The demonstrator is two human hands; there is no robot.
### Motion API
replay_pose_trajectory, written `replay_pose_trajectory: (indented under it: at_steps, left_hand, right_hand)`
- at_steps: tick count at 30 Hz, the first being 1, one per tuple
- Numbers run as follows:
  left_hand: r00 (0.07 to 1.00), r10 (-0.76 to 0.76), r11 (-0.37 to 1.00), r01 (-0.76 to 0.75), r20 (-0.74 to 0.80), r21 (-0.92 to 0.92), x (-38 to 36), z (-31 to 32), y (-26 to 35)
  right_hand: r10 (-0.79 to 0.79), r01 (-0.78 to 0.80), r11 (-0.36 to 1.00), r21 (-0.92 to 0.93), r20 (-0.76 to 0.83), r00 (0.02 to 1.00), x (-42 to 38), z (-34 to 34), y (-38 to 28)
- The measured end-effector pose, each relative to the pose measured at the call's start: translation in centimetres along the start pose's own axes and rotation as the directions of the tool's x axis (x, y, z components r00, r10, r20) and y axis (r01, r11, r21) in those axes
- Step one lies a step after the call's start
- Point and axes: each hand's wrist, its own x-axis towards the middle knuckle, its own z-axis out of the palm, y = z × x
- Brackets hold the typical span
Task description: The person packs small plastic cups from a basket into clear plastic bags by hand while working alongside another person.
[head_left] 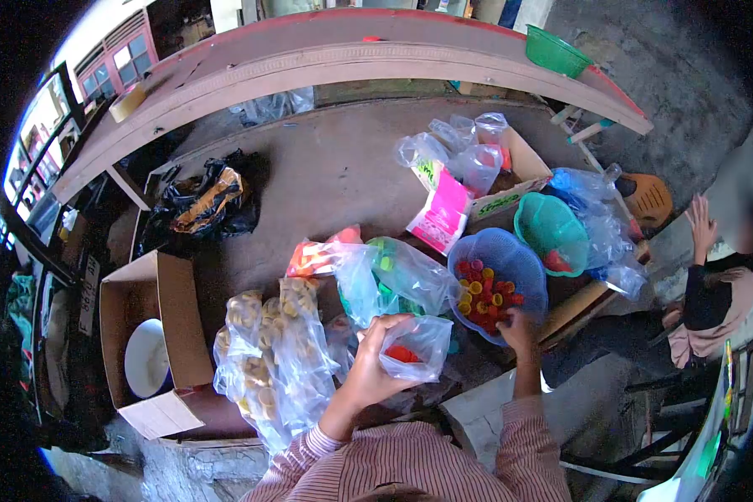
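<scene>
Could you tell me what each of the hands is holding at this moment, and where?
The left hand holds a clear plastic bag by its open rim. The right hand reaches into the blue basket; its grasp is hidden.

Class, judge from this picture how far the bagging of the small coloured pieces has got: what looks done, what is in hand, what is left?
Done: filled clear bags lie on the table. In hand: the left hand holds open a small plastic bag with a few red pieces inside, while the right hand reaches into the blue basket. Left: that basket holds many red and yellow pieces.
</scene>
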Motion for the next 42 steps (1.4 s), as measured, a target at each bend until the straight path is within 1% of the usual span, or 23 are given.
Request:
replay_pose_trajectory:
  at_steps: [1, 2, 3, 4, 5, 7, 8, 10, 13, 15, 17, 20, 23, 26, 28, 29, 32, 33, 34, 35, 38, 40, 42]
  left_hand:
    - [1.000, -0.002, 1.000, 0.002, 0.009, -0.002, 0.0, 0.2, 0.1]
    - [1.000, 0.021, 0.999, -0.021, 0.000, 0.037, 0.2, 0.4, 0.1]
    - [0.999, 0.047, 0.996, -0.046, -0.010, 0.077, 0.5, 0.7, 0.1]
    - [0.998, 0.048, 0.998, -0.047, -0.033, 0.030, 0.6, 1.1, 0.0]
    - [0.999, 0.045, 0.999, -0.045, -0.029, 0.027, 0.7, 1.5, 0.0]
    - [0.998, 0.020, 0.999, -0.018, -0.060, 0.032, 0.7, 2.0, 0.4]
    - [0.998, 0.016, 0.997, -0.011, -0.064, 0.072, 0.8, 2.2, 0.7]
    - [0.998, -0.009, 0.998, 0.013, -0.062, 0.058, 0.7, 2.8, 0.3]
    - [0.996, -0.032, 0.998, 0.036, -0.081, 0.043, 0.8, 3.8, -0.2]
    - [0.994, -0.038, 0.998, 0.043, -0.100, 0.048, 0.9, 4.2, -0.2]
    - [0.991, -0.097, 0.995, 0.094, -0.092, -0.041, 1.2, 4.6, -0.1]
    - [0.991, -0.074, 0.997, 0.072, -0.111, -0.024, 1.6, 5.1, 0.1]
    - [0.992, -0.104, 0.994, 0.101, -0.078, -0.042, 1.4, 5.5, -0.8]
    - [0.994, -0.065, 0.998, 0.067, -0.084, 0.016, 1.5, 5.7, -0.7]
    - [0.999, -0.035, 0.999, 0.037, -0.041, 0.040, 1.7, 5.4, -0.9]
    - [1.000, -0.018, 0.998, 0.017, 0.001, 0.062, 1.6, 5.3, -0.9]
    - [0.999, -0.031, 0.998, 0.031, 0.009, 0.054, 1.5, 5.2, -1.0]
    - [1.000, -0.026, 0.998, 0.025, 0.014, 0.051, 1.5, 5.1, -0.9]
    - [0.999, -0.046, 0.999, 0.047, -0.027, 0.012, 1.6, 5.1, -0.8]
    - [0.995, -0.067, 0.997, 0.065, -0.069, -0.029, 1.6, 5.0, -0.7]
    - [0.990, -0.122, 0.987, 0.114, -0.071, -0.110, 1.4, 4.9, -1.0]
    - [0.992, -0.100, 0.991, 0.093, -0.072, -0.097, 1.1, 4.7, -0.7]
    - [0.995, -0.060, 0.995, 0.054, -0.077, -0.081, 1.3, 4.5, -0.7]
  right_hand:
    - [-0.100, 0.093, 0.960, -0.263, -0.013, 0.995, -0.5, 0.7, 1.5]
    - [-0.093, 0.086, 0.961, -0.264, -0.016, 0.995, -0.5, 0.6, 1.5]
    - [0.008, 0.020, 0.946, -0.325, 0.087, 0.996, -0.2, 0.7, 0.6]
    - [0.117, -0.037, 0.920, -0.391, 0.185, 0.976, 0.1, 0.8, -0.2]
    - [0.122, -0.041, 0.919, -0.393, 0.186, 0.975, 0.6, 0.5, -1.3]
    - [0.249, -0.092, 0.886, -0.455, 0.298, 0.921, 1.2, -0.3, -3.0]
    - [0.254, -0.096, 0.886, -0.454, 0.300, 0.920, 1.4, 0.5, -1.7]
    - [0.203, -0.012, 0.868, -0.496, 0.334, 0.920, 2.3, 2.8, 1.2]
    - [0.186, -0.030, 0.903, -0.428, 0.329, 0.926, 2.5, 2.8, 0.9]
    - [0.170, -0.012, 0.912, -0.410, 0.352, 0.921, 3.0, 4.6, 3.1]
    - [0.153, 0.006, 0.921, -0.390, 0.374, 0.915, 3.2, 4.9, 3.5]
    - [0.211, -0.038, 0.931, -0.364, 0.448, 0.869, 3.1, 4.0, 3.1]
    - [0.187, -0.052, 0.941, -0.336, 0.385, 0.904, 3.3, 5.1, 5.1]
    - [0.220, -0.051, 0.909, -0.414, 0.373, 0.901, 2.7, 5.3, 5.6]
    - [0.116, 0.060, 0.916, -0.396, 0.406, 0.907, 3.0, 5.1, 6.1]
    - [0.119, 0.056, 0.916, -0.397, 0.403, 0.907, 3.1, 5.6, 6.6]
    - [0.136, 0.023, 0.908, -0.418, 0.346, 0.928, 2.7, 6.5, 7.2]
    - [0.093, 0.018, 0.927, -0.375, 0.276, 0.957, 2.4, 6.1, 6.1]
    - [0.049, 0.021, 0.943, -0.333, 0.199, 0.979, 2.5, 5.5, 5.0]
    - [0.046, 0.020, 0.941, -0.337, 0.189, 0.981, 2.7, 5.4, 4.8]
    - [-0.020, 0.093, 0.929, -0.359, 0.203, 0.979, 3.2, 5.3, 4.1]
    - [0.198, -0.024, 0.906, -0.423, 0.374, 0.906, 2.9, 3.5, 1.8]
    - [0.198, -0.018, 0.880, -0.474, 0.333, 0.922, 3.2, 4.4, 2.1]
